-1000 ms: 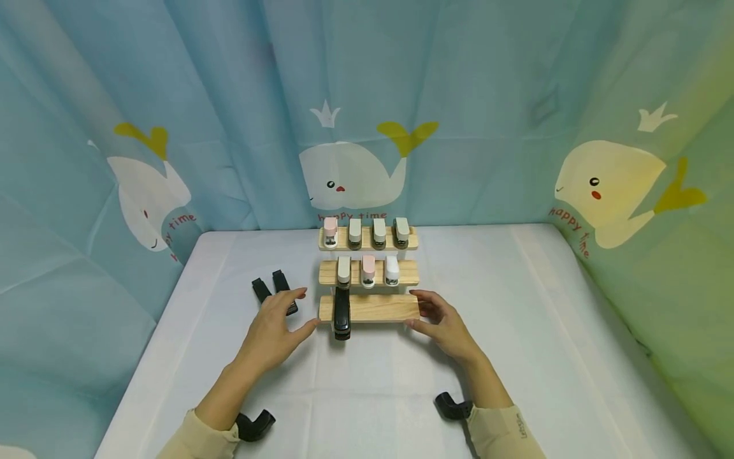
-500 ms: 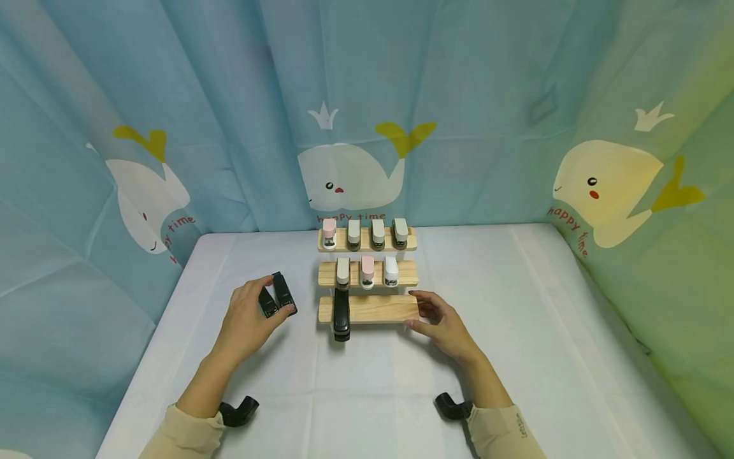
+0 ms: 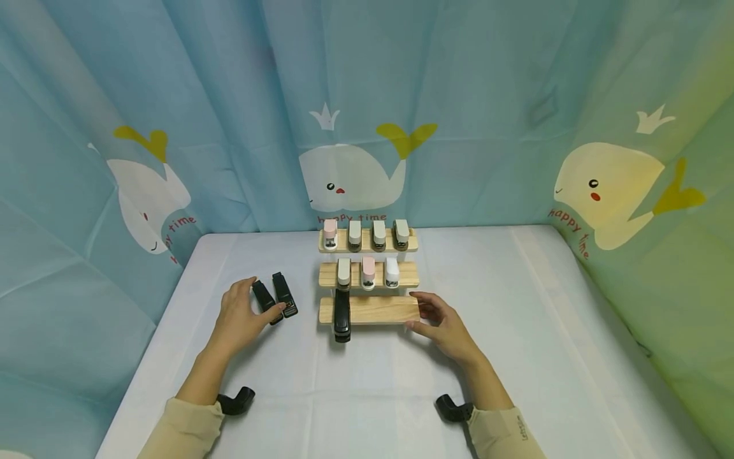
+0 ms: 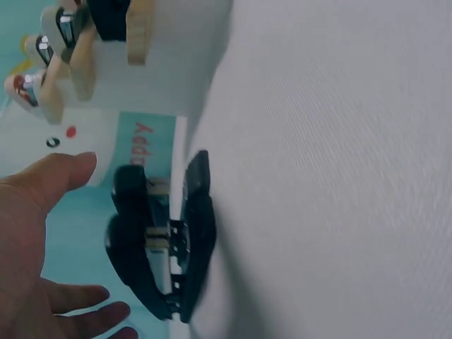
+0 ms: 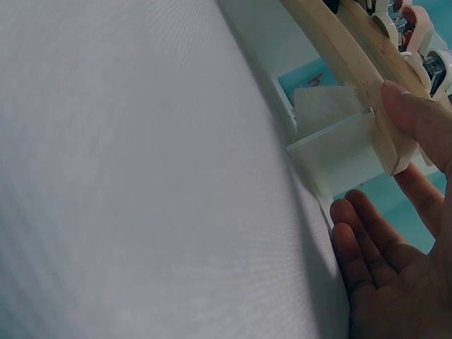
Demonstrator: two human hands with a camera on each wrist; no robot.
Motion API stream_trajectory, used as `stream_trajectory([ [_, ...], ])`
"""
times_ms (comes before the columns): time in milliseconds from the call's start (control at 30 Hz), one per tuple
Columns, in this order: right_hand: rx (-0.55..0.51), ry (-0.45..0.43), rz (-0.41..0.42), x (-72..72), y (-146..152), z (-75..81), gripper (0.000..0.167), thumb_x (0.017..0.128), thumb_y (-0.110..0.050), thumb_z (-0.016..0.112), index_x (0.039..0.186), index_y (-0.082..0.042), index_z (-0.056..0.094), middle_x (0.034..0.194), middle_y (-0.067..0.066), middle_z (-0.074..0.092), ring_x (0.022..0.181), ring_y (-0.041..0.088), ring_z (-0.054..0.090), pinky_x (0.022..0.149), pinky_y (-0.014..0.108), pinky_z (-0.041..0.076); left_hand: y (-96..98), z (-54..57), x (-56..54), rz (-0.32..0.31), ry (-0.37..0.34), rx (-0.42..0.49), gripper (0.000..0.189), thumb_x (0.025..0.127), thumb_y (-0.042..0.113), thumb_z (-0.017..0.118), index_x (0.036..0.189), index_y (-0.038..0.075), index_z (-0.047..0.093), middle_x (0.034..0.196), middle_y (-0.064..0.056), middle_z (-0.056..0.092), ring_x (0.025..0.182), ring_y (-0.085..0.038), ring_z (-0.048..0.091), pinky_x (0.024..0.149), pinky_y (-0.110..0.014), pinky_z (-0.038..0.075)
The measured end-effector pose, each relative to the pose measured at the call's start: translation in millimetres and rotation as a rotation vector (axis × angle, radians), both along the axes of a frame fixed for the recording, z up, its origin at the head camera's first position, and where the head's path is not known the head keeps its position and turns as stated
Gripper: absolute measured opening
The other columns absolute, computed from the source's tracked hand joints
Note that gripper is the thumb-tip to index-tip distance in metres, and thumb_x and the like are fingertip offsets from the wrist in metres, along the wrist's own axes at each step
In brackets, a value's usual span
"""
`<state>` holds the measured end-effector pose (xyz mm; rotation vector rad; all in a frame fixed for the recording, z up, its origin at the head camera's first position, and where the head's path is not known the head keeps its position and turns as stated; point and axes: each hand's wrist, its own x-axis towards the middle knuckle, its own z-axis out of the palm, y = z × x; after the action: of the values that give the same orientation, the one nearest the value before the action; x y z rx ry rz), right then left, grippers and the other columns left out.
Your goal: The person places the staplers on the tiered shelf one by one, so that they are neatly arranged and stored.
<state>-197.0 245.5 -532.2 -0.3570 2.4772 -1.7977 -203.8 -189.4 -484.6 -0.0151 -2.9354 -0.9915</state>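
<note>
Two black staplers lie side by side on the table, a left one [image 3: 264, 298] and a right one [image 3: 284, 293]. My left hand [image 3: 236, 322] hovers over them with thumb and fingers spread; in the left wrist view a gap separates it from the black staplers [image 4: 200, 222]. A three-tier wooden rack [image 3: 383, 310] stands to the right, with another black stapler [image 3: 342, 313] on its bottom shelf. My right hand [image 3: 448, 326] grips the right end of that shelf; the right wrist view has its thumb [image 5: 406, 106] on one face and a finger beyond the other.
Small staplers fill the upper tiers: a beige one [image 3: 343, 272], a pink one [image 3: 368, 271] and a white one [image 3: 392, 271] on the middle shelf, several more on the top shelf [image 3: 367, 247]. A whale-print curtain [image 3: 487, 127] hangs behind the white table [image 3: 516, 319].
My left hand has moved left, from beside the rack to over the two black staplers. The left one of the pair has shifted slightly against the other. My right hand has stayed at the shelf end.
</note>
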Motion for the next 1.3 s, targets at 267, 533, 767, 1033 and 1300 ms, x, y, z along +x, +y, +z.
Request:
stream_trajectory([
  [267,-0.012,0.009,0.010,-0.4,1,-1.4,0.063,0.088,-0.014,0.084,0.145,-0.010,0.056,0.138,0.015,0.061,0.124,0.031,0.057,0.102,0.026,0.049,-10.9,-15.0,-11.7,0.013,-0.077,-0.024,0.111,0.089,0.066,0.070,0.159,-0.008,0.024,0.160,-0.033,0.029,0.148,-0.053,0.026,0.118,-0.068,0.030],
  [533,-0.005,-0.007,0.004,-0.3,0,-1.0,0.064,0.088,-0.015,0.084,0.145,-0.011,0.056,0.138,0.016,0.061,0.126,0.032,0.057,0.103,0.027,0.049,-19.0,-24.7,-18.1,0.009,-0.125,-0.059,0.118,0.087,0.075,0.065,0.160,-0.008,0.024,0.157,-0.035,0.034,0.144,-0.056,0.033,0.114,-0.072,0.032],
  [767,0.003,-0.009,-0.001,0.3,-1,0.0,0.064,0.088,-0.015,0.084,0.146,-0.012,0.056,0.138,0.016,0.061,0.127,0.033,0.057,0.103,0.027,0.049,-21.0,-27.7,-21.6,0.008,-0.138,-0.075,0.114,0.087,0.074,0.065,0.160,-0.005,0.027,0.159,-0.033,0.034,0.145,-0.053,0.032,0.113,-0.073,0.030],
  [1033,0.003,-0.002,-0.002,-1.0,0,-1.7,0.064,0.088,-0.015,0.084,0.145,-0.011,0.056,0.138,0.015,0.061,0.126,0.032,0.057,0.103,0.026,0.049,-25.3,-27.0,-28.0,0.002,-0.153,-0.094,0.118,0.082,0.077,0.069,0.162,0.000,0.027,0.160,-0.029,0.032,0.144,-0.052,0.031,0.112,-0.074,0.029],
  [1300,-0.007,-0.005,0.004,0.0,0,-1.3,0.064,0.088,-0.015,0.084,0.146,-0.010,0.055,0.138,0.016,0.061,0.127,0.033,0.057,0.103,0.027,0.049,-27.8,-27.3,-28.3,0.004,-0.139,-0.082,0.115,0.079,0.076,0.072,0.159,0.002,0.034,0.160,-0.028,0.034,0.143,-0.051,0.033,0.111,-0.073,0.030],
])
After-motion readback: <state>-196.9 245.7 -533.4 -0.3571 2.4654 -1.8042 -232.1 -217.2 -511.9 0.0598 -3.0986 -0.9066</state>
